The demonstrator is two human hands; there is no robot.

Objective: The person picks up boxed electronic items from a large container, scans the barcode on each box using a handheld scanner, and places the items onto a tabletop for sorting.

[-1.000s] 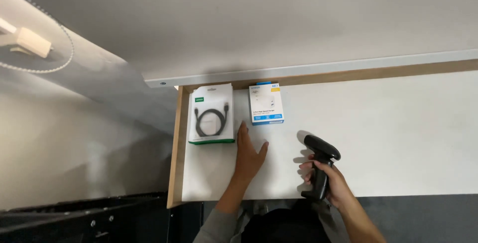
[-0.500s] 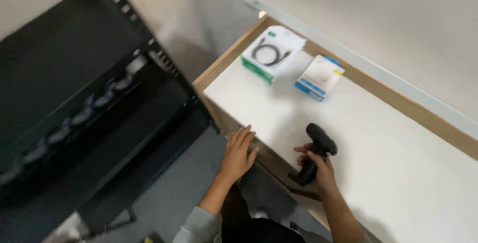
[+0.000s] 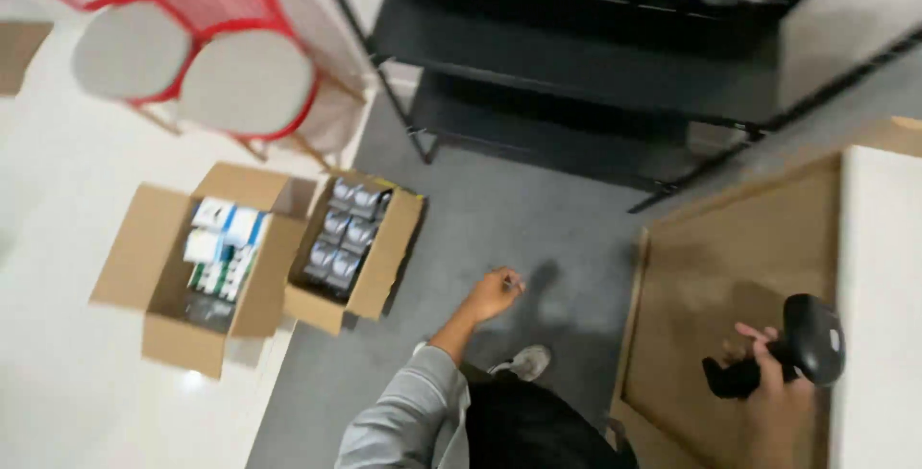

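My right hand (image 3: 768,394) is shut on the grip of a black handheld scanner (image 3: 812,338), held at the left edge of a white table top (image 3: 879,248). My left hand (image 3: 494,294), in a grey sleeve, hangs out over the grey floor with its fingers loosely curled and nothing in it. It is nearest to two open cardboard boxes on the floor. The nearer box (image 3: 389,263) holds rows of dark grey packs. The farther box (image 3: 144,258) holds small white, blue and green packages.
A black metal shelf rack (image 3: 595,47) stands across the top. A red wire frame with round white pads (image 3: 192,71) is at the upper left. The table's brown wooden side panel (image 3: 730,277) faces me. My shoe (image 3: 524,362) rests on the floor.
My view has swung away from the table top down to the floor on the left. My left hand has left the table edge and moved out over the floor. The scanner stays in my right hand.
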